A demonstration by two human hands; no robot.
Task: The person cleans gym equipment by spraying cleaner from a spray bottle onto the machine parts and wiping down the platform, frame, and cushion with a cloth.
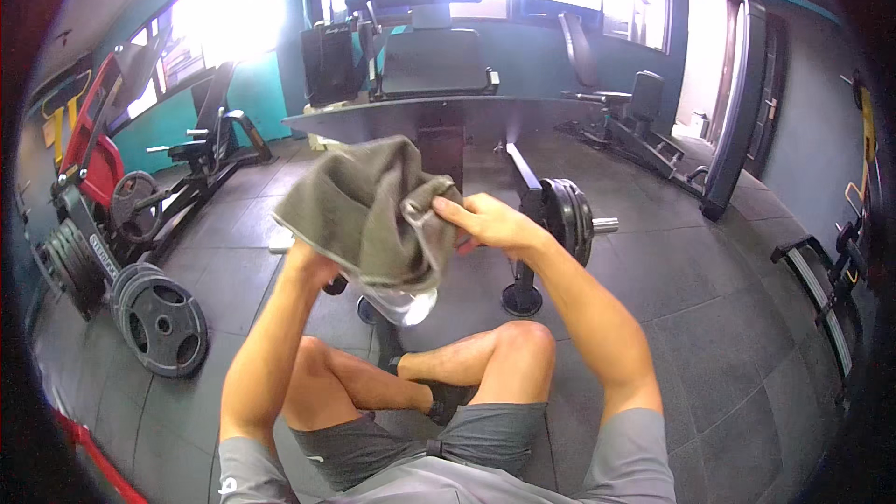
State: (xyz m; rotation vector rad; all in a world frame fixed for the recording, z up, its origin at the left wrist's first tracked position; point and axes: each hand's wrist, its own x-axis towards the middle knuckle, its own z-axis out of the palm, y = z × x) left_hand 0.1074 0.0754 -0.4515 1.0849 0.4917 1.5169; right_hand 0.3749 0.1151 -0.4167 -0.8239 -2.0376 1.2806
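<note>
A grey-green cloth [371, 206] is held up in front of me, bunched at its right side. My right hand [493, 222] pinches that bunched edge between thumb and fingers. The cloth covers most of my left hand [318, 264], so its fingers and their grip are hidden. Below the cloth shows part of a clear, shiny object [413, 308], perhaps a plastic bottle or bag; what holds it cannot be told. My crossed legs are beneath, and a black padded machine stands just beyond the cloth.
Weight plates [164, 325] hang on a machine at the left. More plates [568, 217] sit on a metal peg right of my hands. A tall dark upright [735, 112] and a low rack [815, 301] stand at the right. Dark rubber tiles [700, 336] cover the floor.
</note>
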